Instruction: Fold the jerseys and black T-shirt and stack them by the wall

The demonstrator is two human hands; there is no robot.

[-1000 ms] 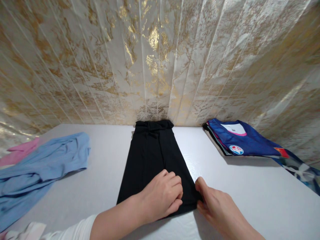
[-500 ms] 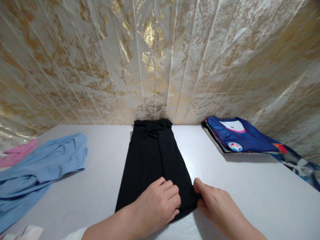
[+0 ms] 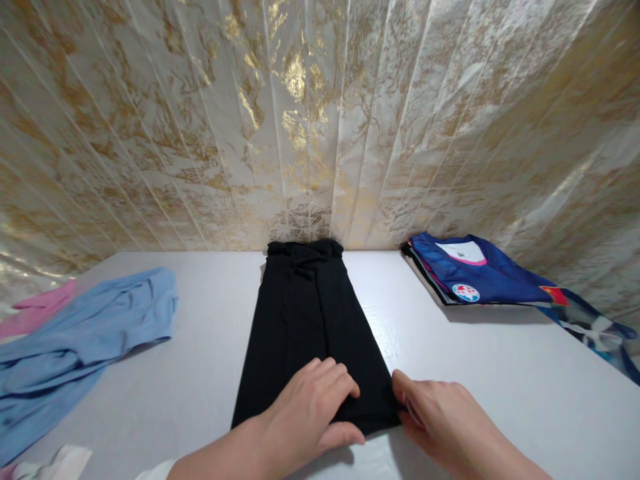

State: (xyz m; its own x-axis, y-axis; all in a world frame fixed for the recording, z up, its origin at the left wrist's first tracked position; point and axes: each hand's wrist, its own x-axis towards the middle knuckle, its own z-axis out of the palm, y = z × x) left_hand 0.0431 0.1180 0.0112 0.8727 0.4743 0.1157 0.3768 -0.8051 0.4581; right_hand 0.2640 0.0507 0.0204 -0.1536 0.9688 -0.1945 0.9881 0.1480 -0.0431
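A black skirt [image 3: 303, 320] lies flat with its gathered, tied waist at the table's far edge and its wider hem toward me. My left hand [image 3: 315, 403] rests on the lower part near the hem, fingers stretched and thumb apart, holding nothing. At the right corner of the hem, my right hand [image 3: 435, 413] has the cloth pinched between thumb and fingers. The left part of the hem is hidden behind my left hand and forearm.
Several folded garments, a blue jersey [image 3: 500, 280] on top, are stacked at the back right beside a patterned cloth [image 3: 597, 333]. A light blue garment [image 3: 110, 320] and a pink one [image 3: 37, 310] lie left on the white table [image 3: 200, 387]. Behind hangs a gold-patterned curtain [image 3: 310, 120].
My left hand's fingers were curled on the cloth and have now spread, with the thumb apart. My right hand still pinches the hem corner, slightly farther right, and the hem lies straighter.
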